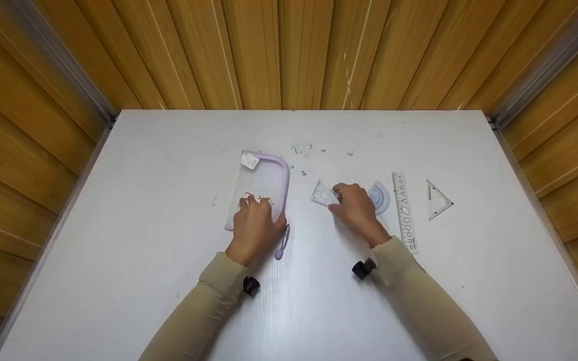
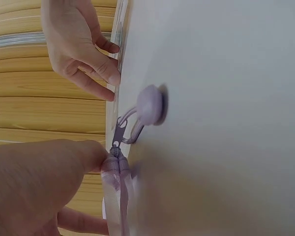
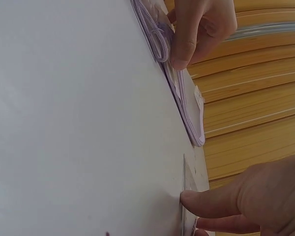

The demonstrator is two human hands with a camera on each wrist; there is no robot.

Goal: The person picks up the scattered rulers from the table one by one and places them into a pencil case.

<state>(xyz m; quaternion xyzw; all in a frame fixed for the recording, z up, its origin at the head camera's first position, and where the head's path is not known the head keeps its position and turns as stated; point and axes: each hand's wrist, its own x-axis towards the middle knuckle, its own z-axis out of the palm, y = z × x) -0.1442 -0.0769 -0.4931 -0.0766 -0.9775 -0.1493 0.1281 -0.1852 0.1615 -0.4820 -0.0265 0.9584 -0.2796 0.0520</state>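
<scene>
A translucent pouch with a lilac zipped edge (image 1: 285, 188) lies flat, its zip pull and purple bead (image 1: 279, 254) (image 2: 150, 105) at the near right corner. My left hand (image 1: 256, 225) (image 2: 44, 182) grips it near that corner, thumb at the zipped edge and bent fingers on top. To the right, my right hand (image 1: 356, 210) (image 3: 255, 201) pinches a small clear set square (image 1: 321, 193) (image 3: 189, 216) between thumb and fingers, low over the table. Partly behind this hand lies a bluish protractor (image 1: 380, 197).
A clear stencil ruler (image 1: 405, 213) lies right of the protractor, with another clear set square (image 1: 438, 200) farther right. A white tag (image 1: 250, 161) sits at the pouch's far left corner. Wood-patterned walls (image 1: 299, 55) border the white table (image 1: 168, 150).
</scene>
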